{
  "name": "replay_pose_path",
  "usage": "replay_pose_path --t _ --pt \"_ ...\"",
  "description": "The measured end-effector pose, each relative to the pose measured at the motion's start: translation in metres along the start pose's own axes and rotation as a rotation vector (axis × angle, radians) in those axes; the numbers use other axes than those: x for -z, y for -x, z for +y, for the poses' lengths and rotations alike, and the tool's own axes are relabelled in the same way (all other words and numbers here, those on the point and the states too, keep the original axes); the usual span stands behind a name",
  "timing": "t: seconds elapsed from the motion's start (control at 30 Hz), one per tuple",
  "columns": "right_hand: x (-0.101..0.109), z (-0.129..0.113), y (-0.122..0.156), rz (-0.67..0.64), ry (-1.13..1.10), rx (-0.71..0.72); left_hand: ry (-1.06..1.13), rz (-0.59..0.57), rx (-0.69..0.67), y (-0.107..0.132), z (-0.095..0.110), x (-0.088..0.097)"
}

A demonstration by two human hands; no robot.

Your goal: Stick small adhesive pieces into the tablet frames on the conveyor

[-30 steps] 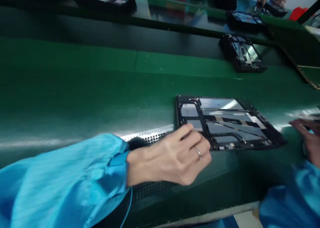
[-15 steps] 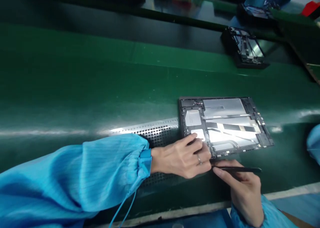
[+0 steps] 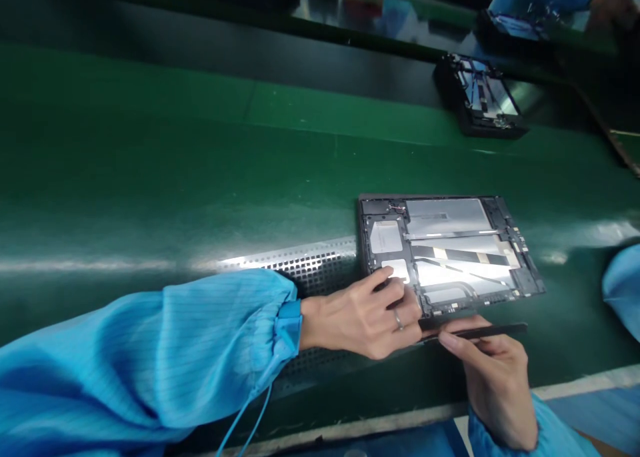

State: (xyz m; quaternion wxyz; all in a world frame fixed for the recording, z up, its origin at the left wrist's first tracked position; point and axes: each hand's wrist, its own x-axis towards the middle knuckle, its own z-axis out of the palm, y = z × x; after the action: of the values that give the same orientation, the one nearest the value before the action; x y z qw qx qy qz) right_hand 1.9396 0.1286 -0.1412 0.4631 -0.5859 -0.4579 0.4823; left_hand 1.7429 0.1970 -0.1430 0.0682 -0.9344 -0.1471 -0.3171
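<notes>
An opened tablet (image 3: 457,270) lies with its silver battery packs, dark frame and ribbon cables exposed. At its near left corner is my left hand (image 3: 370,317), closed, the index finger on a white patch and the other fingers curled over the near edge. What lies under those fingers is hidden. My right hand (image 3: 500,377) pinches a thin dark strip (image 3: 510,329) between thumb and fingers, just off the tablet's near edge. The strip's left end runs close to my left fingers; whether they touch it I cannot tell.
A perforated sheet (image 3: 320,260) lies on the green bench (image 3: 150,177), partly under my left sleeve. Beyond, another opened device (image 3: 483,97) sits on a dark block. A co-worker's hand (image 3: 615,10) shows at top right, and a blue shape (image 3: 623,290) at the right edge.
My right hand has shifted slightly right, and the strip's right end has tilted up towards the tablet. My left hand stays nearly still. A co-worker's hand has come into view at top right.
</notes>
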Motion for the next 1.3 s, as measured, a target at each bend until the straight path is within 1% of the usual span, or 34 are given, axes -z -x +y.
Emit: replay_pose_path --t 0.1,0.17,0.2,0.27,0.33,0.4,0.43,0.53,0.6,0.77,0.83,0.97,1.17,1.3 --pt "0.008 -0.016 -0.006 -0.051 -0.041 0.039 -0.015 -0.019 0.025 -0.002 -0.001 0.007" --pt "0.011 -0.033 -0.012 -0.064 -0.053 0.129 -0.038 -0.023 0.043 -0.006 -0.003 0.018" --pt "0.011 -0.043 -0.016 -0.043 -0.054 0.185 -0.048 -0.023 0.051 -0.008 -0.005 0.026" --pt "0.006 -0.064 -0.022 0.068 -0.071 0.302 -0.073 -0.023 0.089 -0.011 -0.008 0.042" --pt "-0.004 -0.082 -0.029 0.179 -0.081 0.381 -0.099 -0.021 0.155 -0.014 -0.012 0.058" --pt "-0.014 -0.093 -0.037 0.266 -0.102 0.473 -0.126 -0.009 0.225 -0.016 -0.015 0.070" --pt "-0.018 -0.095 -0.040 0.281 -0.114 0.522 -0.140 -0.007 0.256 -0.017 -0.016 0.074" --pt "-0.027 -0.094 -0.050 0.278 -0.167 0.612 -0.193 0.017 0.285 -0.019 -0.019 0.079" --pt "-0.028 -0.089 -0.055 0.250 -0.175 0.604 -0.211 0.022 0.278 -0.020 -0.021 0.079" --pt "-0.027 -0.088 -0.058 0.255 -0.163 0.609 -0.190 0.014 0.282 -0.023 -0.023 0.079" --pt "-0.027 -0.091 -0.058 0.282 -0.163 0.605 -0.194 0.004 0.315 -0.026 -0.023 0.081" --pt "-0.028 -0.095 -0.058 0.364 -0.185 0.591 -0.216 0.010 0.322 -0.028 -0.022 0.085" --pt "-0.029 -0.096 -0.056 0.368 -0.202 0.607 -0.223 -0.062 0.303 -0.024 -0.022 0.085" --pt "-0.032 -0.097 -0.057 0.354 -0.198 0.612 -0.223 -0.055 0.303 -0.023 -0.024 0.084"
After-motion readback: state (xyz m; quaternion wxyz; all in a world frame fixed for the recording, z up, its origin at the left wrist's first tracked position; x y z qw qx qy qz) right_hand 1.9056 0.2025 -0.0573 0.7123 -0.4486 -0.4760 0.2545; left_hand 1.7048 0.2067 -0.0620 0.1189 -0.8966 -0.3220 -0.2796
